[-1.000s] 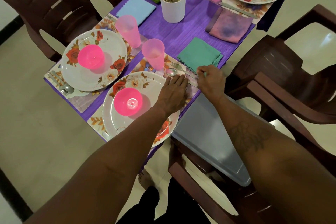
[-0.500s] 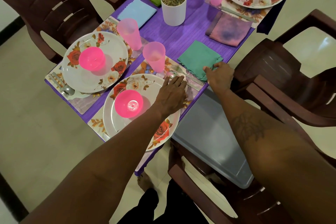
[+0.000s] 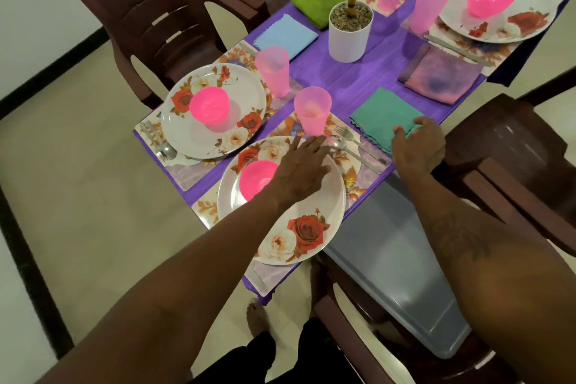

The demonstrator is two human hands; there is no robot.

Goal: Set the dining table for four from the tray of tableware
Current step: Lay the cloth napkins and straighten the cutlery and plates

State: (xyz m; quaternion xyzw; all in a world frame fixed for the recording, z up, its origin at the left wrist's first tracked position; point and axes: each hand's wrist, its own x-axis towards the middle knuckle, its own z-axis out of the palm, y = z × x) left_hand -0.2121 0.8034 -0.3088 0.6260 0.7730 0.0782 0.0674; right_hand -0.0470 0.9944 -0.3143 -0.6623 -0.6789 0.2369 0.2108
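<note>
Left hand (image 3: 299,171) flat, fingers straight, over the near plate (image 3: 311,206), right hand (image 3: 419,150) gripping the near corner of the teal napkin (image 3: 380,115) on the table (image 3: 343,75), fork (image 3: 358,143) and spoon (image 3: 339,143) between the hands, grey tray (image 3: 405,284) beside the table edge

The purple-clothed surface (image 3: 343,78) carries floral placemats (image 3: 353,185), a teal napkin (image 3: 380,115), other folded cloths (image 3: 285,36) and a white plant pot (image 3: 349,37).

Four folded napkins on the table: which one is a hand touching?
The teal napkin; the right hand holds its corner. The green napkin, blue napkin and mauve napkin lie untouched.
</note>
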